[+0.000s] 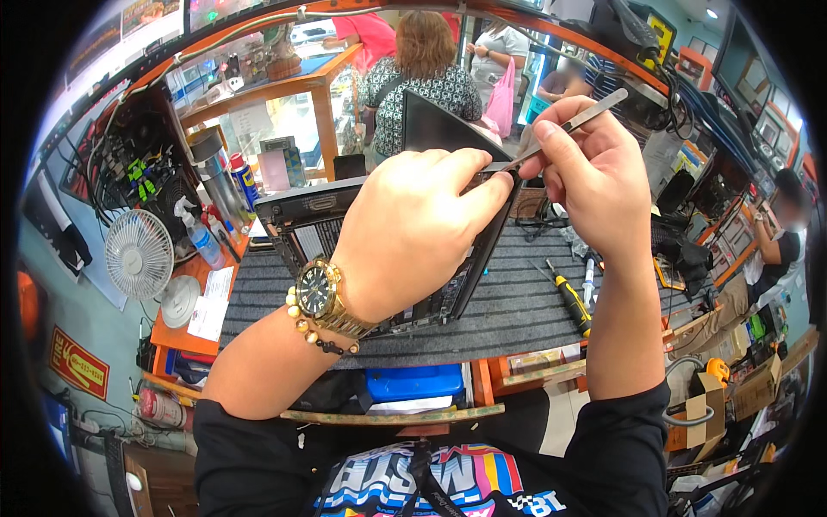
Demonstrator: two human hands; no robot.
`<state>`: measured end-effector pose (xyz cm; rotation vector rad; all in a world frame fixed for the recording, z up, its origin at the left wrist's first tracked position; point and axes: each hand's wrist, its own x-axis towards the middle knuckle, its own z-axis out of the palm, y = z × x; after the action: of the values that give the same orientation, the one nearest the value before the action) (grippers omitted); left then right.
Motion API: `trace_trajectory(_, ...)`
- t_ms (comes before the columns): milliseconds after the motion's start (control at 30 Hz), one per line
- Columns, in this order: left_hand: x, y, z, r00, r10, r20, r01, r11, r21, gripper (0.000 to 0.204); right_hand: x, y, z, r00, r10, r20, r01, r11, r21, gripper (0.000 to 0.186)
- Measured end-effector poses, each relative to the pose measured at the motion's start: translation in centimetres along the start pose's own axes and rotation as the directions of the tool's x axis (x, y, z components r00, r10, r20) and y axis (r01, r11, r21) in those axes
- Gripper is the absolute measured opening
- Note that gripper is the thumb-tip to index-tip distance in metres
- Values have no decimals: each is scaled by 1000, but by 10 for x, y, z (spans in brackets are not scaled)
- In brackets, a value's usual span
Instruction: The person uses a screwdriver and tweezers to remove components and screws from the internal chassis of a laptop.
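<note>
Metal tweezers [564,125] pinched in the right hand [594,185] slant down-left to the laptop's [448,284] raised screen edge, which the nearer left hand [413,233] grasps above the grey-matted desk [517,319].

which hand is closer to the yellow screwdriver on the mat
Right. The right hand with its tweezers is above the yellow screwdriver; the left hand grips the laptop further left.
</note>
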<state>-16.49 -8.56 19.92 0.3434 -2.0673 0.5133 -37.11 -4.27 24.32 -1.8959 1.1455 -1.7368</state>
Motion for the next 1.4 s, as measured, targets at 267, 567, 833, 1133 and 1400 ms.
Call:
trace_trajectory(267, -2, -1, -2, 999, 51, -7, -51, 998, 29, 39, 0, -7, 1, 998, 42, 42, -41, 999, -27, 12)
trace_trajectory(567, -2, 1, 0, 999, 50, -9, -50, 997, 55, 34, 0, -19, 4, 990, 88, 110, -78, 992, -97, 12)
trace_trajectory(833, -4, 2, -2, 999, 46, -6, -45, 997, 65, 28, 2, -15, 5, 997, 30, 75, -18, 989, -150, 9)
trace_trajectory(1133, -5, 2, -4, 1000, 19, 19, -19, 1000, 25, 17, 1, -14, 6, 998, -24, 64, 34, 986, -160, 9)
trace_trajectory(1400, 8, 4, -14, 994, -105, -9, 103, 989, -106, 17, 2, -12, 6, 997, -33, 75, 45, 984, -170, 9)
